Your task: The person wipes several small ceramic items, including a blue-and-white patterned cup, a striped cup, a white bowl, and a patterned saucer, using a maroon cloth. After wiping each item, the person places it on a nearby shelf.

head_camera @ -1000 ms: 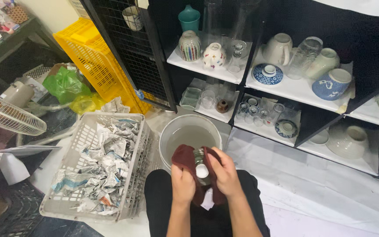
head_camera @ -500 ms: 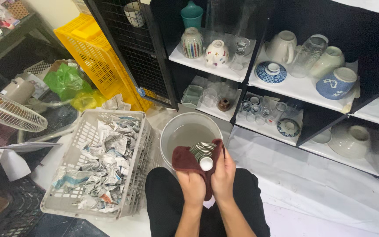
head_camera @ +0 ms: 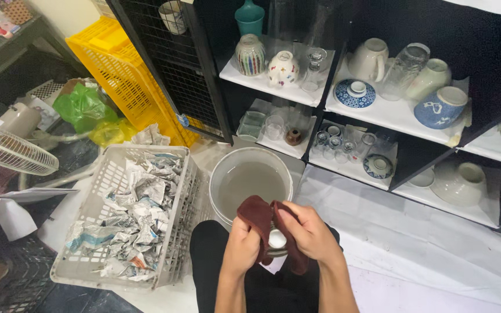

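Both hands have drawn back from the bucket (head_camera: 250,184) — left hand (head_camera: 243,246) and right hand (head_camera: 308,233), fingers closed, wrap the dark red cloth (head_camera: 257,215) around a small glass (head_camera: 277,239) between them.

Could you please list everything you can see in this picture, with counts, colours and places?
cloth: one, dark red, wrapped around the small item in both hands
small glass item: one, clear with a white top, half hidden in the cloth
bucket: one, white, holding cloudy water, just ahead of the hands
basket: one, grey plastic, left of the bucket, filled with crumpled newspaper
crate: one, yellow, leaning by the black wire panel
green bag: one, far left
fan: one, white, left edge
shelves: black frame with white boards, holding cups, jars, glasses and bowls; too many to count
teal vase: one, top shelf
left hand: holds the cloth
right hand: grips the cloth and item
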